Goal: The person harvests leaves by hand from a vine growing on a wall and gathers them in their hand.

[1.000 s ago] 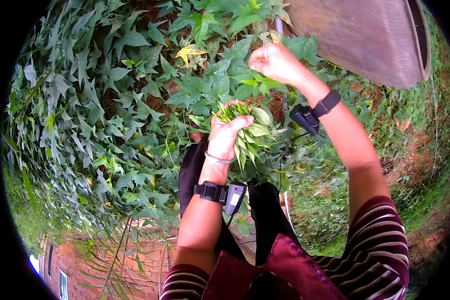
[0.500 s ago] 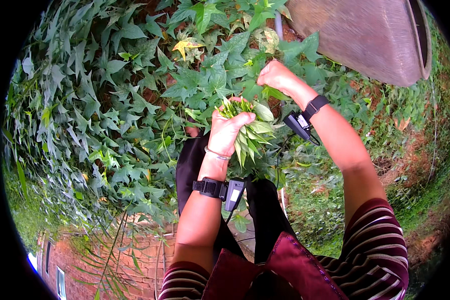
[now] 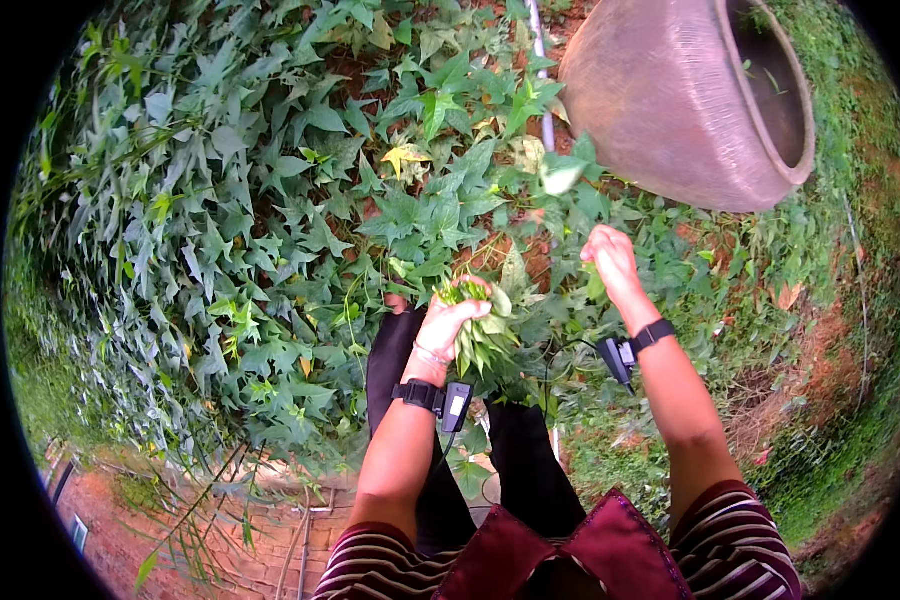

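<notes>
My left hand [image 3: 452,322] is closed around a thick bunch of leafy green shoots [image 3: 485,345]. Their cut stem ends stick up above the thumb, and the pale leaves hang down toward my legs. To its right, apart from the bunch, my right hand [image 3: 613,258] is closed with a green leafy shoot [image 3: 596,284] showing under the fingers; its stem is hidden in the grip. Just beyond this hand a pale, blurred leaf [image 3: 562,177] stands out from the vines. Dense lobed-leaf vines [image 3: 420,215] spread around both hands.
A big brown earthen jar [image 3: 670,105] lies tipped at the far right, its mouth facing right. Beside it a grey pipe [image 3: 542,75] runs through the leaves. Brick paving [image 3: 240,540] lies at the lower left. Both wrists wear strapped devices with a cable.
My right hand has pulled back and to the right, away from the vines, with green leaf in it. My left hand keeps its bunch. The view has shifted, showing more of the jar.
</notes>
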`<state>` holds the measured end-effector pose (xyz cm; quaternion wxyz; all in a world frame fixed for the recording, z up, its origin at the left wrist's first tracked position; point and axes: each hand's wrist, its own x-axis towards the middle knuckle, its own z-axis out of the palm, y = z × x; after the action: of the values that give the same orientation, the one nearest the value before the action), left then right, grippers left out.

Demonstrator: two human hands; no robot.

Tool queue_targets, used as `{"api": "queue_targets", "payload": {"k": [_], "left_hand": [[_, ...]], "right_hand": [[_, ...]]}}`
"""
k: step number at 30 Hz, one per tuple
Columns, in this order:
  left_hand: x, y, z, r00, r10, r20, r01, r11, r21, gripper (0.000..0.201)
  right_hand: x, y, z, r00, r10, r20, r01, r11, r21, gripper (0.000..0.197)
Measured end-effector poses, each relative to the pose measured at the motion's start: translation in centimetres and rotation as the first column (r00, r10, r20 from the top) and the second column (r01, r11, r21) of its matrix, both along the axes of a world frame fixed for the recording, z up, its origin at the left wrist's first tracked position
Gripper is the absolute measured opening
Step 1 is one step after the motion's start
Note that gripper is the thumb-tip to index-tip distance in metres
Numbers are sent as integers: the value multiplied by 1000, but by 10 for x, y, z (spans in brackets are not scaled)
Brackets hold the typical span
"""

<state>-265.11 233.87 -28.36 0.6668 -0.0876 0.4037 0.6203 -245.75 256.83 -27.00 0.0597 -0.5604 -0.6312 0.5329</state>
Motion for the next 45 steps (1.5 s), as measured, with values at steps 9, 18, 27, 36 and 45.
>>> {"api": "queue_targets", "payload": {"k": [9, 18, 27, 36, 45], "left_hand": [[35, -4, 39, 995, -33, 97, 20, 991, 135, 24], [23, -3, 7, 960, -275, 50, 268, 956, 119, 24], [-25, 24, 11, 980, -199, 27, 193, 971, 143, 24], [-39, 38, 14, 990, -136, 32, 132, 987, 90, 23], [-39, 32, 15, 988, -155, -16, 156, 984, 88, 24]], "right_hand": [[-47, 57, 38, 974, 224, 34, -214, 861, 461, 14], [-220, 139, -28, 813, 348, 468, -579, 392, 715, 19], [-233, 148, -136, 267, 268, 926, -930, 324, 174, 19], [-216, 146, -153, 215, 339, 916, -946, 305, 109, 18], [-208, 138, -150, 361, 385, 849, -889, 418, 188, 21]]}}
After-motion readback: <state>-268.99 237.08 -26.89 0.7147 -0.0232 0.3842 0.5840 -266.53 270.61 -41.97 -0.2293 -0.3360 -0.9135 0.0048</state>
